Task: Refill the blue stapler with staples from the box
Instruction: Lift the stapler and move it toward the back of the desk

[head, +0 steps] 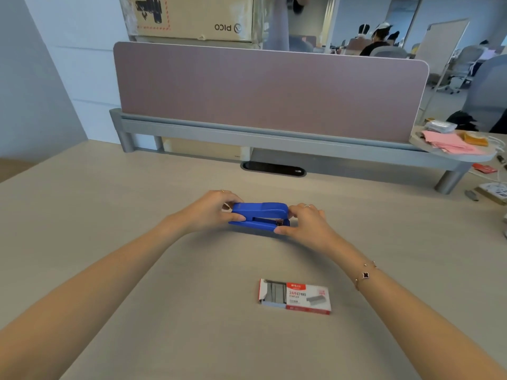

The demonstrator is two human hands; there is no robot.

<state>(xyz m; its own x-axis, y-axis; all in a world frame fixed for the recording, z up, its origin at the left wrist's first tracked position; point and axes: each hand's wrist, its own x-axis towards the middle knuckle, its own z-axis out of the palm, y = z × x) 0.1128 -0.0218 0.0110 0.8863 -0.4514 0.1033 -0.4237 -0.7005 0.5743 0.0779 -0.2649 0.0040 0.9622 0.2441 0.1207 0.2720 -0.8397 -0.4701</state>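
The blue stapler point(260, 215) lies lengthwise on the desk, its top down, with a slot along its side showing some metal. My left hand point(211, 209) grips its left end between thumb and fingers. My right hand point(304, 222) grips its right end, thumb on the base. Closer to me, the red and white staple box point(296, 297) lies flat on the desk, its left end open with grey staple strips point(273, 292) showing inside. Neither hand touches the box.
A mauve desk divider point(269, 91) on a grey rail stands behind the stapler, with a black cable slot point(274, 169) below it. At the right, a small shelf point(452, 156) holds pink papers point(450, 144). Cardboard boxes point(192, 17) stand beyond the divider.
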